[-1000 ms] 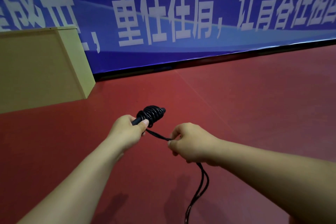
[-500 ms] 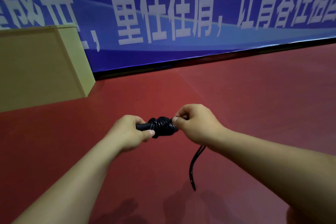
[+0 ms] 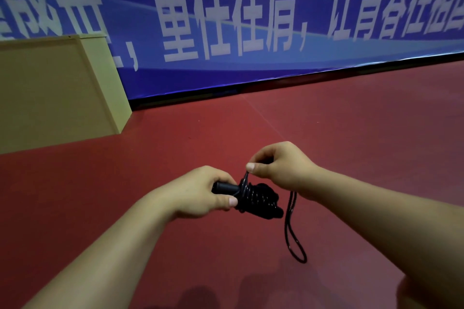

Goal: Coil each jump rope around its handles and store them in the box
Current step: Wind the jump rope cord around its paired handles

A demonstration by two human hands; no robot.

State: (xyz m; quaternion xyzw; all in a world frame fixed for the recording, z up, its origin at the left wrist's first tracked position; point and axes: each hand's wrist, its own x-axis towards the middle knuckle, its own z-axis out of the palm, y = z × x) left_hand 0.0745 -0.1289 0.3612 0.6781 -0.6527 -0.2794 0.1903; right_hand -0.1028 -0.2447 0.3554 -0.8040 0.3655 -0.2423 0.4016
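Observation:
A black jump rope point(image 3: 256, 197) is wound in a thick bundle around its handles, held above the red floor. My left hand point(image 3: 203, 194) grips the bare handle end at the left of the bundle. My right hand point(image 3: 278, 169) pinches the cord just above the bundle. A short free loop of cord point(image 3: 292, 233) hangs down under my right wrist. The tan box point(image 3: 62, 88) stands at the far left against the wall; its inside is hidden from here.
A blue banner point(image 3: 251, 20) with large white characters covers the wall behind. Red floor point(image 3: 351, 133) stretches to the right and in front. Shadows of my arms fall on the floor near the bottom edge.
My right hand has carried the cord up and over the bundle, adding turns. The hanging loop has become much shorter. The bundle has tipped lower and to the right.

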